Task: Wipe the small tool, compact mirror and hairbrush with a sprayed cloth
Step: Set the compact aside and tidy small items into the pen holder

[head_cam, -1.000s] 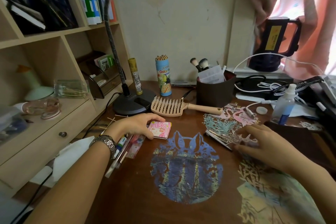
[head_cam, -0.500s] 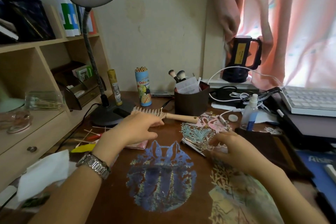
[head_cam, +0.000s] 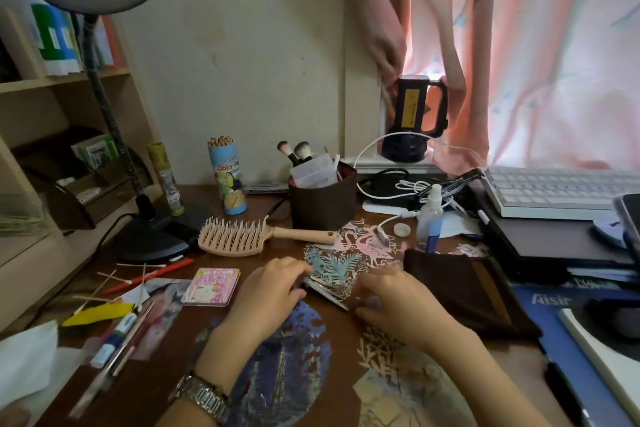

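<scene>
hairbrush (head_cam: 239,238): peach-beige | compact mirror (head_cam: 212,286): pink cartoon print | cloth (head_cam: 460,288): dark brown | bench (head_cam: 166,371): brown, blue round cutout | curtain (head_cam: 519,45): pink

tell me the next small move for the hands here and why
Probably lift the small metal tool clear of the desk. Both the left hand and right hand are already on it, while the brown cloth and spray bottle sit untouched just to the right.
</scene>
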A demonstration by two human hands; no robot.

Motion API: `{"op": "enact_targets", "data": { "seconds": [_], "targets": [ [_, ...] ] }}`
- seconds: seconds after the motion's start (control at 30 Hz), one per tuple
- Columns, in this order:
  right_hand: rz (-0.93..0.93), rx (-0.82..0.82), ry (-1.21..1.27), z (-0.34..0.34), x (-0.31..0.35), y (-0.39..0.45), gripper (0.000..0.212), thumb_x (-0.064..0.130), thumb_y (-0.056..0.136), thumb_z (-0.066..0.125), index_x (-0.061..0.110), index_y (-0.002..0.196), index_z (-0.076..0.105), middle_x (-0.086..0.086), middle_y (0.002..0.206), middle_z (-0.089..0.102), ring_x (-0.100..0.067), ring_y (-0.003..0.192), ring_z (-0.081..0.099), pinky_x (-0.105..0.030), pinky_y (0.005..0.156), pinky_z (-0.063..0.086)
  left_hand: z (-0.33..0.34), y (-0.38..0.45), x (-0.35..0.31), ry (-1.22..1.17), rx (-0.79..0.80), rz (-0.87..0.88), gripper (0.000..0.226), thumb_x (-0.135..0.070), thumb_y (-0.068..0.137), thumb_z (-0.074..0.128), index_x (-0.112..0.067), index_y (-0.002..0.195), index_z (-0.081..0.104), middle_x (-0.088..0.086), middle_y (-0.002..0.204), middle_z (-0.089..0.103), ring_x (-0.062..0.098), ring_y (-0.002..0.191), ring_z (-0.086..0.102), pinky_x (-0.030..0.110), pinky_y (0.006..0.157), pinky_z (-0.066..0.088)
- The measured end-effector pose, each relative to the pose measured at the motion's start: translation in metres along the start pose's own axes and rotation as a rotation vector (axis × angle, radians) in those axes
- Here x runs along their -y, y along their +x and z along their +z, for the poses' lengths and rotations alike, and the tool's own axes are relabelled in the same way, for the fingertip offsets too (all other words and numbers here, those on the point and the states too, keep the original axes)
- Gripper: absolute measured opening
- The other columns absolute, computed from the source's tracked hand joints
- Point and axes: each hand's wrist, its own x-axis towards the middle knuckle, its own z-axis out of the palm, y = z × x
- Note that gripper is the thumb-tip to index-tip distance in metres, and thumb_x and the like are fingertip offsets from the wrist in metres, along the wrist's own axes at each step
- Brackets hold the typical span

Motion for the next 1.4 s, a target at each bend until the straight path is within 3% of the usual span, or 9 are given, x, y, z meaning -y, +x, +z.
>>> {"op": "enact_targets", "data": {
  "seconds": [0.33,0.6,0.8,1.07,1.4],
  "targets": [
    [-0.027,-0.009,0.027,0.008,-0.002,0.000,0.016,0.032,0.086,0.058,0.032,0.102,0.062,0.013,0.105,0.059,-0.008,0.102,0.051,-0.022,0.082,0.040,0.009,0.003,0.006,-0.084,0.009,-0.022,0.033,-0.026,0.089,0.062,-0.035,0.120,0.056,-0.015,0.118,0.057,0.004,0.110,0.050,0.024,0.091,0.044],
    [-0.021,-0.013,0.024,0.014,-0.001,0.001,0.017,0.033,0.088,0.057,0.030,0.104,0.063,0.010,0.105,0.057,-0.011,0.102,0.051,-0.025,0.081,0.043,0.010,0.002,0.009,-0.220,-0.004,-0.032,0.017,-0.023,0.081,0.071,-0.033,0.092,0.065,-0.019,0.089,0.058,0.000,0.087,0.056,0.026,0.080,0.049],
    [-0.016,-0.012,0.030,0.013,0.000,0.002,0.015,0.032,0.088,0.057,0.028,0.101,0.064,0.010,0.103,0.055,-0.011,0.101,0.051,-0.025,0.079,0.043,0.007,0.001,0.011,-0.329,0.005,-0.021,0.017,-0.020,0.078,0.074,-0.032,0.083,0.064,-0.016,0.088,0.062,-0.002,0.084,0.058,0.026,0.078,0.050],
    [0.026,-0.011,0.068,0.010,0.000,0.000,0.012,0.034,0.086,0.059,0.030,0.097,0.064,0.012,0.099,0.059,-0.007,0.097,0.053,-0.027,0.079,0.049,0.000,-0.003,0.009,-0.519,0.035,-0.035,0.015,-0.015,0.080,0.072,-0.027,0.086,0.065,-0.009,0.087,0.066,-0.003,0.084,0.062,0.019,0.079,0.052],
    [0.053,-0.192,0.142,0.011,0.010,0.001,0.013,0.036,0.084,0.065,0.031,0.096,0.064,0.014,0.093,0.062,-0.003,0.089,0.052,-0.026,0.075,0.049,-0.006,-0.008,-0.002,-0.639,-0.032,-0.018,0.013,-0.019,0.082,0.072,-0.025,0.092,0.066,-0.009,0.088,0.067,-0.001,0.084,0.062,0.012,0.074,0.050]
  ]
}}
